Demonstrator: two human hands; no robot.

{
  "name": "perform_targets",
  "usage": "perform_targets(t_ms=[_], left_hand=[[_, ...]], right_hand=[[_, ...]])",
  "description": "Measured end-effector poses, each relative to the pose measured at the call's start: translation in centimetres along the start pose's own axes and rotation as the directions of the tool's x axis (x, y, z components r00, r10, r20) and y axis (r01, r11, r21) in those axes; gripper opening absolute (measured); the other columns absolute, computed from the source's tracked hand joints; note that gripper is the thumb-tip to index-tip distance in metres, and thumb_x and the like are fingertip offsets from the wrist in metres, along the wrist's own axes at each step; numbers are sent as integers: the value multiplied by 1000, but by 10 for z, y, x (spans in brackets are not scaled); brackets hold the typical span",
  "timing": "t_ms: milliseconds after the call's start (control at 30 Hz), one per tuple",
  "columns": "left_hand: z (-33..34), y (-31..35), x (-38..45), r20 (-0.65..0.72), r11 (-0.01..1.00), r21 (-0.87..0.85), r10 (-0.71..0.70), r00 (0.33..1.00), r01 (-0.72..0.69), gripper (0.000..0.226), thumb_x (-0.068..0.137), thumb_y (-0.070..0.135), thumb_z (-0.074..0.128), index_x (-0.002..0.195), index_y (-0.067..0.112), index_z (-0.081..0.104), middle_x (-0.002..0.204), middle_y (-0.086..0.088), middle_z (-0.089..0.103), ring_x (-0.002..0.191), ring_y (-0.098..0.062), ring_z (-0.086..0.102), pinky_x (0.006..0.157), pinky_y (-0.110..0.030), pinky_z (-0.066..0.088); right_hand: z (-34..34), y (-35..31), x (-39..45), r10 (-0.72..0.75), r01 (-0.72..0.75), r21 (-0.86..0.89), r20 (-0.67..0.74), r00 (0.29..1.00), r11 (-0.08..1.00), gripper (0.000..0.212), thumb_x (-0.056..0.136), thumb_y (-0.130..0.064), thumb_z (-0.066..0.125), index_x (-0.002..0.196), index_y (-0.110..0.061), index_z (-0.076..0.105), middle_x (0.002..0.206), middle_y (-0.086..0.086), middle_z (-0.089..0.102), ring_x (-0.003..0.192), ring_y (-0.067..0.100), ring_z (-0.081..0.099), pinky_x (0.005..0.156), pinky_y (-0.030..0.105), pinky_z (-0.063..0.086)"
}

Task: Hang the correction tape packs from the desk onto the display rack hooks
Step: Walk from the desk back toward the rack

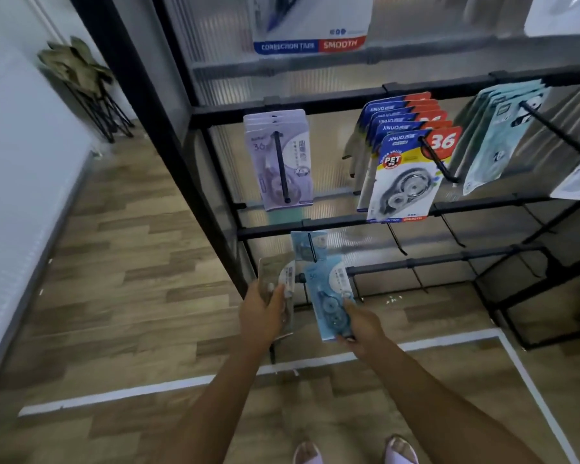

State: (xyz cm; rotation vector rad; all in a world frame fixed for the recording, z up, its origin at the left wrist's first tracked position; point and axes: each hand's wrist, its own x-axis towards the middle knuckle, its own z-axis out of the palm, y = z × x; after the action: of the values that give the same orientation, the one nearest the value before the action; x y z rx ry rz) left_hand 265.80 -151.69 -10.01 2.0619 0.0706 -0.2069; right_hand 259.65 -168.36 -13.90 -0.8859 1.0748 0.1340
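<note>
Blue correction tape pack sits pinched in our right hand below a low rack hook; our left hand grips more packs beside it.

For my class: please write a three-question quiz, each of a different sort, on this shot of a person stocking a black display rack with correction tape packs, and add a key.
1. True or false: the right hand holds a light blue carded correction tape pack below a black metal hook on the lower rail.
2. What does the left hand grip? A) a beige carded correction tape pack B) a pen C) nothing
3. Fill in: the large number on the red corner of the blue-and-yellow carded packs is ___.

Key: 1 true; 2 A; 3 36.
</note>
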Motion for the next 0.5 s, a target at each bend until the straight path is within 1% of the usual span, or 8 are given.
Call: perform_targets(t_ms=[67, 133, 200, 267, 300, 367, 433, 500], left_hand=[[5, -6, 2, 0, 1000, -4, -26, 1000, 26, 24, 93, 35, 57, 108, 16, 58, 94, -4, 67, 85, -20, 64, 75, -35, 53], [9, -11, 2, -22, 999, 21, -37, 999, 38, 24, 94, 35, 56, 107, 15, 59, 93, -5, 68, 84, -21, 64, 76, -38, 53], [13, -13, 1, -34, 999, 19, -47, 998, 48, 20, 94, 36, 56, 104, 19, 57, 89, 1, 66, 79, -13, 63, 67, -31, 51], [16, -11, 0, -38, 998, 24, -55, 998, 56, 15, 93, 37, 56, 102, 25, 53, 83, 13, 61, 75, 0, 58, 57, -17, 41], [17, -10, 1, -40, 998, 22, -64, 997, 65, 14, 93, 37, 56, 102, 26, 53, 81, 16, 59, 73, 1, 57, 54, -13, 39], [19, -7, 3, -48, 997, -6, -83, 995, 83, 12, 93, 36, 57, 101, 29, 53, 80, 19, 58, 70, 4, 57, 47, -9, 41], [20, -5, 8, -47, 996, -23, -82, 996, 81, 13, 93, 37, 57, 103, 30, 54, 82, 19, 59, 70, 6, 57, 47, -7, 42], [21, -5, 15, -32, 996, -32, -80, 996, 79, 17, 92, 38, 57, 106, 28, 54, 85, 17, 61, 73, 3, 59, 47, -8, 43]], right_hand=[[2, 1, 9, 8, -8, 7, 11, 1000, 1000, 18, 93, -30, 59, 97, -12, 60, 95, 9, 64, 82, 24, 61, 57, 34, 49], [4, 2, 17, 9, -8, -13, 14, 1000, 1000, 23, 92, -30, 60, 105, -11, 59, 99, 10, 63, 84, 24, 61, 59, 35, 49], [4, 3, 24, 10, -10, -32, 4, 1000, 999, 24, 92, -30, 61, 105, -11, 58, 98, 9, 63, 83, 24, 61, 58, 35, 50], [4, 4, 30, 23, -23, -38, -1, 1000, 999, 21, 91, -31, 61, 100, -13, 58, 96, 8, 63, 84, 25, 61, 57, 35, 51], [4, 5, 35, 28, -28, -37, -3, 1000, 999, 21, 90, -32, 62, 98, -13, 58, 97, 8, 62, 87, 26, 61, 59, 35, 51], [9, 6, 46, 29, -29, -31, -13, 999, 999, 22, 89, -34, 63, 96, -14, 58, 96, 8, 62, 89, 27, 61, 62, 37, 52], [18, 5, 60, 6, -11, -92, -53, 999, 996, 31, 89, -40, 62, 97, -11, 59, 95, 10, 64, 87, 28, 64, 69, 42, 55], [29, 1, 75, -48, 25, -241, -88, 995, 970, 43, 91, -48, 55, 102, -7, 59, 102, 15, 65, 93, 32, 64, 84, 48, 55]])
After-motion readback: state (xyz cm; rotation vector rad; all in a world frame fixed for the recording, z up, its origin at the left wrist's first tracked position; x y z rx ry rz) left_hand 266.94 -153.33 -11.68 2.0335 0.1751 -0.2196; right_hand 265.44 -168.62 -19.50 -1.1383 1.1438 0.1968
